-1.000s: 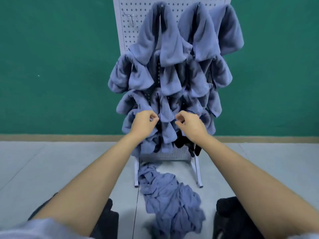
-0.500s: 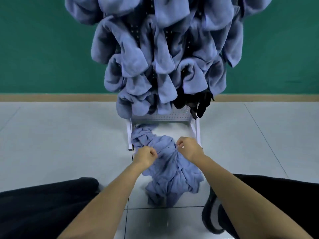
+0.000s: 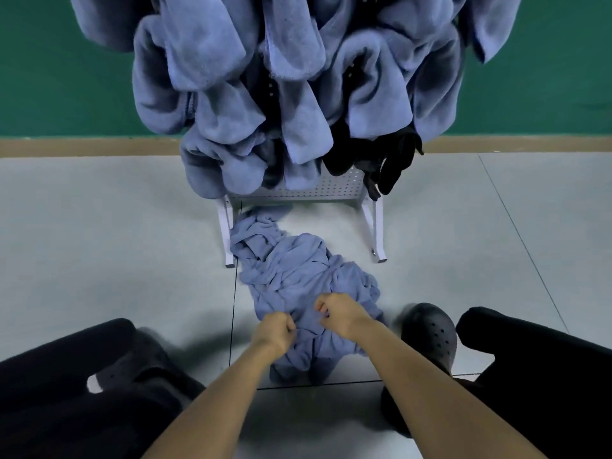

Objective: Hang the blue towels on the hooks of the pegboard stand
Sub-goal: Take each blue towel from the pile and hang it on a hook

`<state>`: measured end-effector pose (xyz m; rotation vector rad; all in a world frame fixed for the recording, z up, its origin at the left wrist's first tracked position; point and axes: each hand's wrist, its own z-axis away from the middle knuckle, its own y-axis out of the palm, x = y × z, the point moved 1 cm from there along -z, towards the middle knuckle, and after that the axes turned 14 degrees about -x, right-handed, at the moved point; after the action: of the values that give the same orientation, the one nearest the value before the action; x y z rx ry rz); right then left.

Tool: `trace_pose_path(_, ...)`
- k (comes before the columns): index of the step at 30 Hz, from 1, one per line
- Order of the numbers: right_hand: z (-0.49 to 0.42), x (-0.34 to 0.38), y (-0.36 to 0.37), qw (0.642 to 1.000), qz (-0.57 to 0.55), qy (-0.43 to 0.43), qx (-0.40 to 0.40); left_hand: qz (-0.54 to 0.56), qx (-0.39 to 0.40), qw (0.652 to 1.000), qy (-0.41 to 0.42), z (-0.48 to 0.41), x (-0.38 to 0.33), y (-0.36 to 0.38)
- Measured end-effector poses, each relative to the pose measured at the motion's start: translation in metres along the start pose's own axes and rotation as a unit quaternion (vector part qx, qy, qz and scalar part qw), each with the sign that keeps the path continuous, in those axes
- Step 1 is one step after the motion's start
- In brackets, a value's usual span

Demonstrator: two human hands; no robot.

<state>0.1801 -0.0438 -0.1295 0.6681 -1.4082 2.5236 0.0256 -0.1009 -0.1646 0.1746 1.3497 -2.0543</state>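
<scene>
Blue towels (image 3: 298,270) lie heaped on the floor (image 3: 116,243) just in front of the pegboard stand (image 3: 331,190). Your left hand (image 3: 275,332) and right hand (image 3: 341,314) each clench folds of the heap. Because the cloth is tangled, you may drag several towels up together.

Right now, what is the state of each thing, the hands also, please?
towel pile: crumpled on the floor.
pegboard stand: upright, mostly covered.
hung towels: bunched, hanging on the pegboard stand.
left hand: fingers curled, on the towel pile; grip unclear.
right hand: the same.
</scene>
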Motion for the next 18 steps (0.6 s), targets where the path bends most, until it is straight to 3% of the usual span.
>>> trace_pose_path(5, -0.005, 0.012, -0.006, 0.999, 0.022, -0.032, 0.000, 0.186, -0.083, 0.977, -0.057, -0.009, -0.020, -0.021)
trace_pose_path(9, 0.000, 0.026, -0.021, 0.997, 0.044, -0.045, -0.037, 0.342, -0.082, 0.933, -0.080, -0.013, -0.038, -0.052)
trace_pose_path(14, 0.008, 0.042, -0.074, 0.989, 0.024, -0.024, -0.142, 0.390, -0.099, 0.914, -0.048, 0.001, -0.063, -0.104)
trace_pose_path(18, 0.019, 0.061, -0.133, 0.982, 0.039, -0.048, -0.178, 0.418, -0.097, 0.903, -0.024, 0.015, -0.081, -0.161)
